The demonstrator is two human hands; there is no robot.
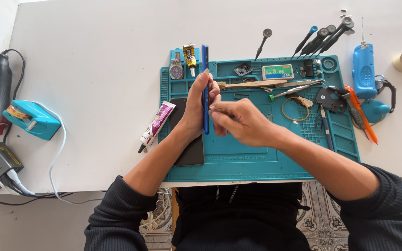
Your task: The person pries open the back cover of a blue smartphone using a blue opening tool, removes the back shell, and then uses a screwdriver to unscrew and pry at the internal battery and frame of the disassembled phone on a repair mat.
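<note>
Hands meet over the teal work mat (238, 162) on the white desk (94, 69). Left hand (196, 109) has its grip closed around a blue phone frame (205, 88), held up on edge above the mat. Right hand (240, 122) pinches at the frame's side, fingertips touching it. A dark phone (192, 151) lies flat under the left wrist, a glue tube (157, 124) just beside it.

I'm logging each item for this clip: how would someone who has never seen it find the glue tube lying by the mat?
Start at the teal work mat in the middle of the white table. Go to its left edge, beside the dark phone under the left hand. The tube lies slantwise there, white and purple with a black tip, unlike the small yellow tube at the mat's top.
</note>
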